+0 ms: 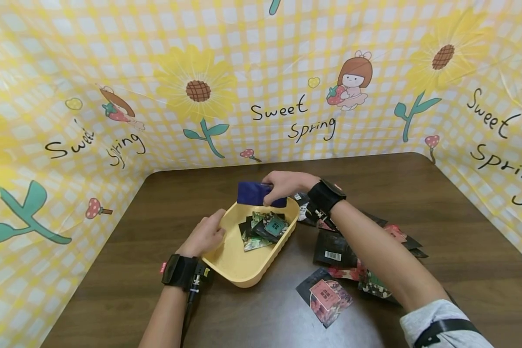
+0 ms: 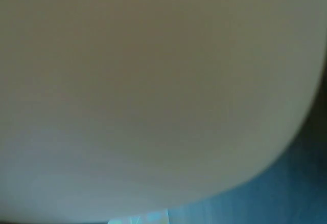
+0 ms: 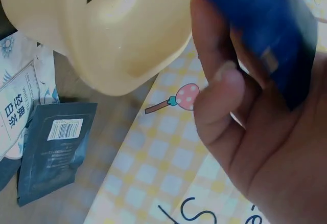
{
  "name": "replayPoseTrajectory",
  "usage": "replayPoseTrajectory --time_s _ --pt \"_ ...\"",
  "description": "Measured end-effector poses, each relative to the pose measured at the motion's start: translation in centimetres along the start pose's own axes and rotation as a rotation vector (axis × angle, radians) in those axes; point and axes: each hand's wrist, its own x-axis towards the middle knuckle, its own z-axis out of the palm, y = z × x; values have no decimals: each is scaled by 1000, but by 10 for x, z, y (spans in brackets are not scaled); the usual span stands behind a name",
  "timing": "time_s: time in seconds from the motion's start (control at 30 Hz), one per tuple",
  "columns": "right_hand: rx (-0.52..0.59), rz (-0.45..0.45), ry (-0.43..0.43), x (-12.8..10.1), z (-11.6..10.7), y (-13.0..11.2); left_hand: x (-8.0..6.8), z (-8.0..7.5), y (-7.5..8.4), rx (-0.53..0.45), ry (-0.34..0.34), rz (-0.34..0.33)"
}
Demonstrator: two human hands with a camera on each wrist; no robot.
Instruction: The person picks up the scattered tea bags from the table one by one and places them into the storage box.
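Observation:
A dark blue packet (image 1: 250,194) is pinched by my right hand (image 1: 284,185) over the far end of a yellow plastic basket (image 1: 230,270). The right wrist view shows the same blue packet (image 3: 255,17) between the thumb and fingers. On the basket's near left rim, my left hand (image 1: 205,236) grips the edge, its fingers over the wall. Several dark and green tea packets (image 1: 274,225) lie in a loose pile inside the basket. The left wrist view is filled by a blurred pale surface, so that hand's fingers are hidden there.
Right of the basket, several packets lie scattered on the brown table (image 1: 126,270), partly under my right forearm. Among them are a black packet with a barcode (image 1: 332,254) and a pink-labelled packet (image 1: 326,296). A yellow checked cloth (image 1: 265,63) hangs behind the table.

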Motion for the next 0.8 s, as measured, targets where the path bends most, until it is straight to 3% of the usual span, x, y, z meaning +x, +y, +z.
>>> replayPoseTrajectory --time_s 0.1,0.23,0.57,0.8 --pt "-49 28 -23 -1 2 -3 0 0 -2 4 6 12" --pt "-94 55 46 -3 0 2 0 0 -3 -2 -1 9" --pt "-46 145 252 -5 -11 50 -1 0 -4 -11 -10 -1" --pt "-151 263 281 1 -15 70 0 -1 -2 -6 -12 -4"
